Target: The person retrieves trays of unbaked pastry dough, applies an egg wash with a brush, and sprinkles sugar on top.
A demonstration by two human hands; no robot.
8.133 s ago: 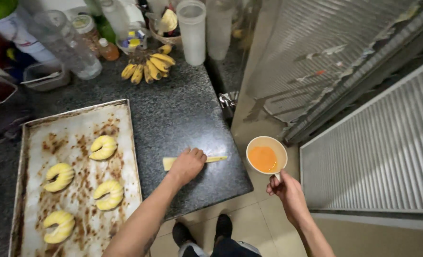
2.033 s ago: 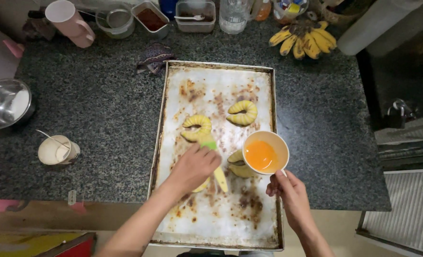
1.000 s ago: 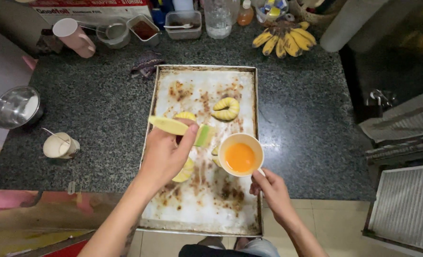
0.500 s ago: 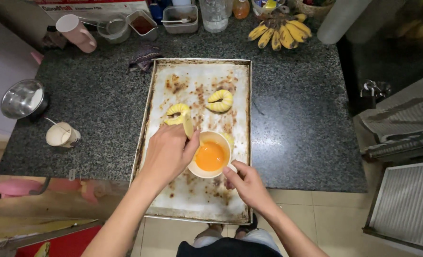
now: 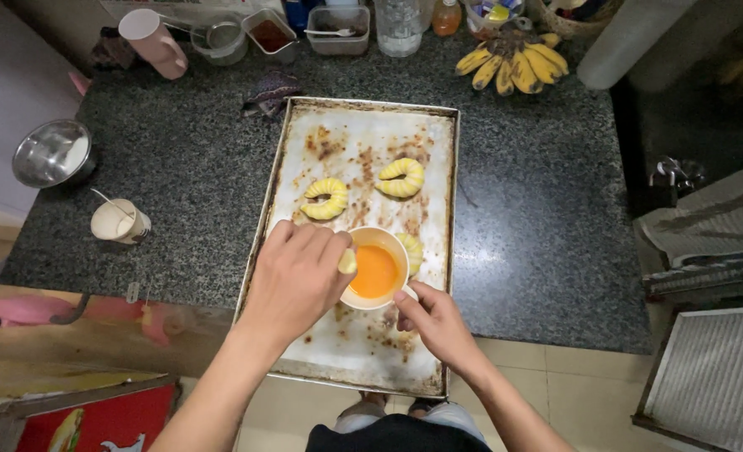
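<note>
Orange-filled bowl (image 5: pixel 374 269) between left hand (image 5: pixel 298 278) and right hand (image 5: pixel 432 319)

The baking tray (image 5: pixel 363 368) lies on the counter (image 5: pixel 539 234) straight before me. On the tray, two dough rings sit side by side toward its far half: one (image 5: pixel 326 197) left, one (image 5: pixel 402 177) right. My left hand (image 5: pixel 300 276) and right hand (image 5: pixel 430 322) meet over the tray's middle at the small bowl (image 5: pixel 375 268), with a third dough piece (image 5: pixel 412 252) just right of it. Left of the tray stand a paper cup (image 5: pixel 119 222) and, farther left, a metal bowl (image 5: pixel 52 153). Behind the tray's right corner lie bananas (image 5: pixel 509 65).
</note>
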